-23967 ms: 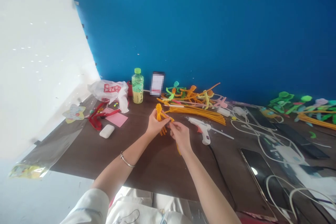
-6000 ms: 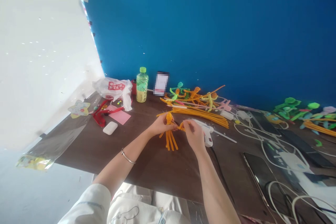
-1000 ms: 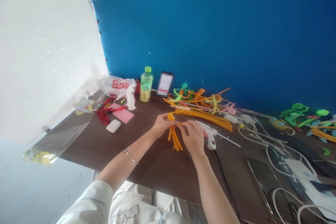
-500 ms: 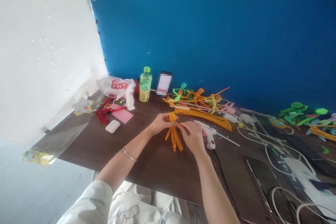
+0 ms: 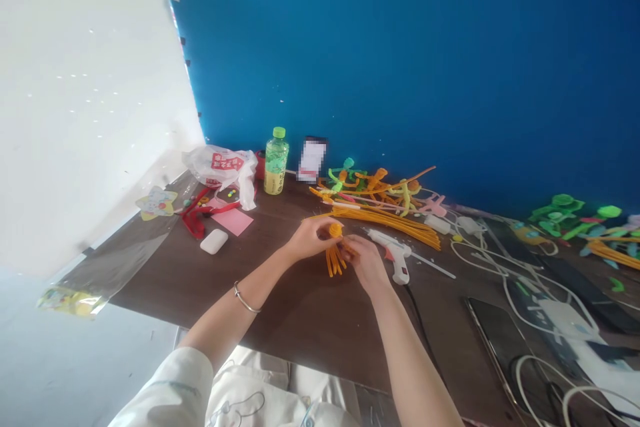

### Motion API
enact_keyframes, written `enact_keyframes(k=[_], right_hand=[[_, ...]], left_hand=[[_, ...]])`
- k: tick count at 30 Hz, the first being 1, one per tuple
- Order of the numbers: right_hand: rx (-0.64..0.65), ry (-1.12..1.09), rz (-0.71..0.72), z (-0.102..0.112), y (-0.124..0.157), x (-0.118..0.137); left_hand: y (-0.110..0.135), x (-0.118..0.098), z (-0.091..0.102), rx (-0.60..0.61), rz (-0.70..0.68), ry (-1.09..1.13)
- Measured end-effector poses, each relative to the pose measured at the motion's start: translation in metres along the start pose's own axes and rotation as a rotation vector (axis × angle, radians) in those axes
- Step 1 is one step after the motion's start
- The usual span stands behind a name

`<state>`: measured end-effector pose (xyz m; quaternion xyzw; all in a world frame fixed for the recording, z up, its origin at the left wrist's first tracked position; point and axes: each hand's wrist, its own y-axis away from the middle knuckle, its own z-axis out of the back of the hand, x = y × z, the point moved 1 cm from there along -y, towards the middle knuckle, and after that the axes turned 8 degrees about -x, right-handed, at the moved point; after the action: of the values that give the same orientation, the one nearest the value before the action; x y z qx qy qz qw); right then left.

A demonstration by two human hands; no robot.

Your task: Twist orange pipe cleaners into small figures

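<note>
From here I see a dark wooden table carrying a loose bundle of orange pipe cleaners just beside a white hot glue gun. Toward its left end I have a green-capped plastic bottle, a white plastic bag, a pink paper sheet and a white earbud case. To the right lie a black smartphone and tangled white cables.

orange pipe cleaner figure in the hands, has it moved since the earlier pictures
Yes, the orange pipe cleaner figure now sits closer to the white glue gun, shifted rightward.

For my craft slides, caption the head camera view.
Left hand and right hand hold an orange pipe-cleaner figure over a dark table beside a white hot glue gun.
</note>
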<state>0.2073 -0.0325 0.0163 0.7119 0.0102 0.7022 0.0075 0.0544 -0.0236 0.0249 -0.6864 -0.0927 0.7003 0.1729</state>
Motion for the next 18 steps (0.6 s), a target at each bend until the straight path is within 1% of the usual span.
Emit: enact_keyframes(k=[2,4,6,7,8,9,11,12,13,15,17,18], right_hand=[[0.064,-0.144,-0.129,0.000,-0.001,0.000],[0.129,-0.212,-0.232,-0.001,0.000,-0.001],[0.152,-0.208,-0.263,-0.003,0.001,-0.001],[0.126,-0.180,-0.231,-0.003,0.002,-0.001],[0.072,-0.129,-0.164,-0.004,0.004,0.000],[-0.008,-0.054,-0.062,-0.004,0.005,0.000],[-0.166,0.169,0.200,-0.004,0.009,0.003],[-0.206,0.305,0.342,-0.004,0.010,0.005],[-0.215,0.440,0.483,-0.003,0.012,0.006],[-0.171,0.656,0.743,-0.002,0.014,0.008],[-0.121,0.812,0.940,0.002,0.014,0.008],[-0.105,0.878,1.004,0.004,0.014,0.007]], left_hand=[[0.001,-0.005,0.001,0.023,-0.101,-0.099],[0.002,-0.007,0.001,0.046,-0.149,-0.138],[0.002,-0.004,0.000,0.036,-0.115,-0.117],[0.001,-0.002,0.000,0.014,-0.067,-0.081],[0.000,0.002,0.000,-0.023,-0.004,-0.030],[0.000,0.005,-0.001,-0.058,0.067,0.036],[-0.002,0.011,-0.001,-0.099,0.180,0.161],[-0.003,0.013,-0.001,-0.111,0.224,0.212],[-0.003,0.014,-0.001,-0.120,0.260,0.251],[-0.003,0.014,-0.001,-0.134,0.323,0.308],[-0.003,0.012,0.000,-0.148,0.384,0.351],[-0.003,0.012,0.000,-0.149,0.414,0.366]])
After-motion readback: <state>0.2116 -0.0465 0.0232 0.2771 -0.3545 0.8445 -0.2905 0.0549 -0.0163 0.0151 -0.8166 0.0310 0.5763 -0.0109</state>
